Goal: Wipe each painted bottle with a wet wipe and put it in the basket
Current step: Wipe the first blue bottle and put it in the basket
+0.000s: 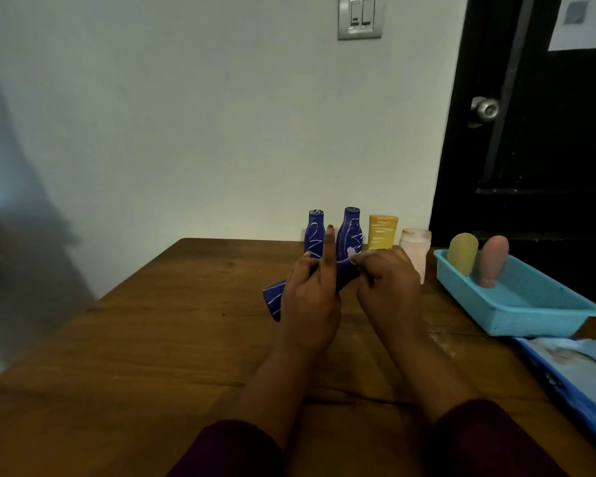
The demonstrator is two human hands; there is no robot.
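A dark blue painted bottle [274, 299] with white streaks lies tilted across both my hands above the table. My left hand [312, 297] grips its middle, index finger pointing up. My right hand [387, 280] pinches a small pale wet wipe [352, 253] against the bottle's upper end. Behind them, by the wall, stand two more blue bottles [315, 234] [352, 227], a yellow tube [382, 232] and a pale pink jar [415, 247]. The light blue basket [544, 318] at the right holds a yellowish bottle [463, 258] and a pink bottle [492, 261].
A wet wipe pack [575, 366] in blue lies on the wooden table [135, 366] at its right edge, near the basket. A white wall stands behind the table, and a dark door with a round knob [486, 110] is at the far right.
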